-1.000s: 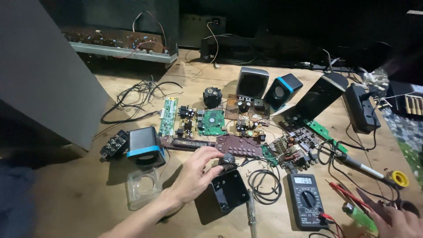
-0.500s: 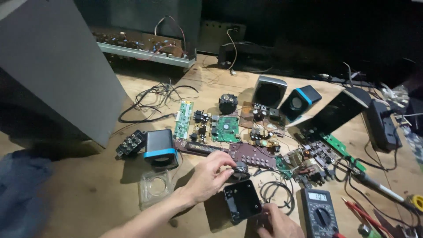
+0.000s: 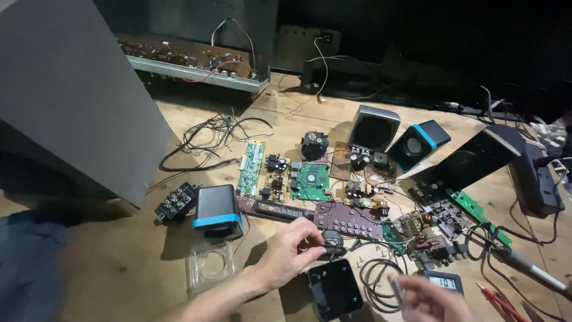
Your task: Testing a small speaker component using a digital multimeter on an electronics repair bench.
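Left hand [image 3: 290, 250], fingers [image 3: 312, 230] pinched together on a small round black part [image 3: 332, 240] at the near edge of the long brown circuit board [image 3: 310, 214]; black square plate [image 3: 335, 290] just below; right hand [image 3: 430, 300] blurred, finger state indeterminable, beside the multimeter [image 3: 444, 280]; wooden table [image 3: 119, 268]

A single screen shows: the small rectangular grey display of a dark handheld multimeter [image 3: 442, 281], at about five o'clock, just beside the blurred right hand [image 3: 430, 301]. No packages or signs are visible.
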